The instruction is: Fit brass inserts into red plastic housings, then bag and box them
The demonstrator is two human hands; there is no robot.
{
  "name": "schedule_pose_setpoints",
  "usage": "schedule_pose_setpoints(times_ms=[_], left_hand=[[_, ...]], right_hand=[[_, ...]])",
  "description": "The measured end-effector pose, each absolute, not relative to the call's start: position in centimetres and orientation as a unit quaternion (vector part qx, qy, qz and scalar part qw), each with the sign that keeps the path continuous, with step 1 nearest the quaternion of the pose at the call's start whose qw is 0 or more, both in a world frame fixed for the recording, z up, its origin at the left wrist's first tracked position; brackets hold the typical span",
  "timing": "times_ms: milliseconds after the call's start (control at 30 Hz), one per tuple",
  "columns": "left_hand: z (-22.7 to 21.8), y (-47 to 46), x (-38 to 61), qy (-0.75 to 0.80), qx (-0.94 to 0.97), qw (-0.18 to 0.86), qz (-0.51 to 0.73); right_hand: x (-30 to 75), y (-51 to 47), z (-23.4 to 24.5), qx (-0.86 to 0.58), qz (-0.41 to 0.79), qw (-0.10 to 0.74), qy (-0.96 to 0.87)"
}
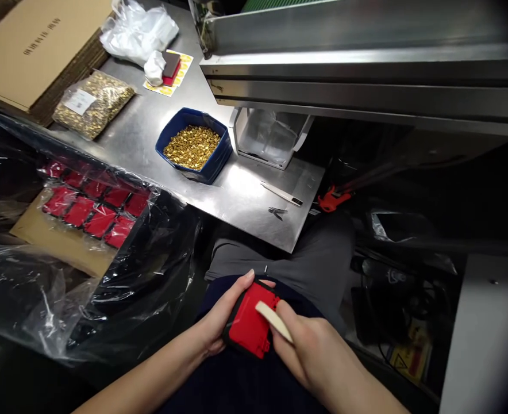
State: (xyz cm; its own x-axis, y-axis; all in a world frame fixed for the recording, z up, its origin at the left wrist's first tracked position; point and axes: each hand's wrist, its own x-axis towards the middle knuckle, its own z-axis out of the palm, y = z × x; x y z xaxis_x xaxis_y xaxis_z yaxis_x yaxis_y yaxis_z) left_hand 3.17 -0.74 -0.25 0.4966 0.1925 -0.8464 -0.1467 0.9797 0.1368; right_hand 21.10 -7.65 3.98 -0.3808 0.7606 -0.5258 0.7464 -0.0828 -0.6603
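Observation:
A red plastic case with a black edge is held over my lap. My left hand is closed round its left side, thumb along the upper edge. On the right, my right hand grips a cream-coloured, slightly curved handle, which slants across the case's right part. The working end of that tool is hidden by the case and fingers. Small red hinge-like lugs show on the case's right edge, close to my right fingertips.
Ahead stands a metal table with a blue bin of small brass-coloured parts, a white tray, a pale-handled tool and nail clippers. A bag of brass parts lies further left. A plastic-lined box of red cases stands left.

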Motion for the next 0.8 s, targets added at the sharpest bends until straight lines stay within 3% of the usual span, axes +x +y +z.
schedule_pose_setpoints(times_ms=[800], left_hand=[[-0.6, -0.32, 3.07, 0.497, 0.033, 0.865, 0.068]], right_hand=[[21.16, -7.82, 4.0, -0.565, 0.488, 0.0, -0.665]])
